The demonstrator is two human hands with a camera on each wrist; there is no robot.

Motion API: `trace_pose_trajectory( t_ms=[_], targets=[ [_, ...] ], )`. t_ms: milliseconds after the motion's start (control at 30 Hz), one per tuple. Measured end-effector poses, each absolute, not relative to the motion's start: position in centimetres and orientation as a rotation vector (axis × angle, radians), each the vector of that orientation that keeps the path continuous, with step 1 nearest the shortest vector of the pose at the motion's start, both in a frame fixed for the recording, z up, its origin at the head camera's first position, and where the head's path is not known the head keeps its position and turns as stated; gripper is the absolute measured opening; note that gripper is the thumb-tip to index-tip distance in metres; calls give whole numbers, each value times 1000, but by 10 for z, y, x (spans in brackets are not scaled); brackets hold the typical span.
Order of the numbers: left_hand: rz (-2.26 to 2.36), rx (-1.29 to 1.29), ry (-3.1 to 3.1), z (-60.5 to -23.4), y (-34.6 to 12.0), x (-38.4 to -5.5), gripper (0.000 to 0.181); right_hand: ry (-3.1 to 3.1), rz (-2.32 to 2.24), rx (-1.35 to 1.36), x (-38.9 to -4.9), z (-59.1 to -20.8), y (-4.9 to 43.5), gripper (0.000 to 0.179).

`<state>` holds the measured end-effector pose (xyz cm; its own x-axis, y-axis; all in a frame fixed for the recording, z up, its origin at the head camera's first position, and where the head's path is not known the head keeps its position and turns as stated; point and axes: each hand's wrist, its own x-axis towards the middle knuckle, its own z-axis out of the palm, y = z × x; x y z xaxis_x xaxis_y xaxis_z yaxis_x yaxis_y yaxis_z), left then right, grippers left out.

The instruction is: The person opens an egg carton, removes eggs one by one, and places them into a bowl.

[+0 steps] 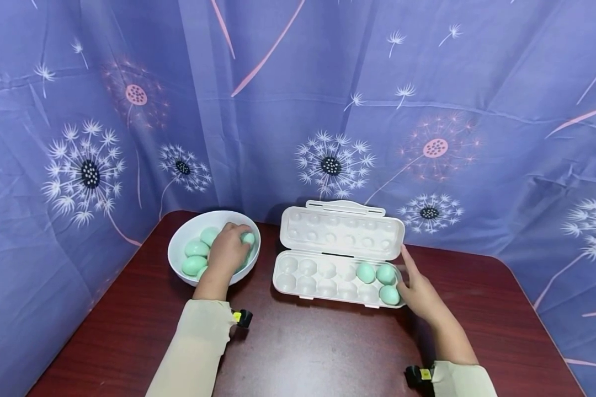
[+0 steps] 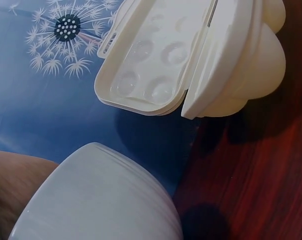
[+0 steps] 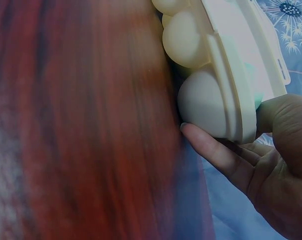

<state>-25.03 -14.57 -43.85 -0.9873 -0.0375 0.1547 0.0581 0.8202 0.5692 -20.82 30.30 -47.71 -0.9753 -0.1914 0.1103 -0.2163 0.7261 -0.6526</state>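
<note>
The left hand (image 1: 225,252) pinches an egg (image 1: 248,238) inside the bowl (image 1: 177,242); the carton (image 1: 327,269), long axis 9-to-3, lies at 3 o'clock from that egg, nearer the right hand (image 1: 424,298), whose fingers are apart.

"Any lettering or numbers you can read?"
"None. The left yellow patch (image 1: 237,316) and right yellow patch (image 1: 425,374), on the black wrist devices (image 1: 245,319), are too small to make out."
</note>
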Motion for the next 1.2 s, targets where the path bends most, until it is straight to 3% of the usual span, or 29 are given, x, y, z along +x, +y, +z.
trace_pose_trajectory(
  t_ms=[1200],
  targets=[
    [-752,61,-2994,-436,-143,-249,42,-2873,1147,329,-208,-480,304,90]
  ],
)
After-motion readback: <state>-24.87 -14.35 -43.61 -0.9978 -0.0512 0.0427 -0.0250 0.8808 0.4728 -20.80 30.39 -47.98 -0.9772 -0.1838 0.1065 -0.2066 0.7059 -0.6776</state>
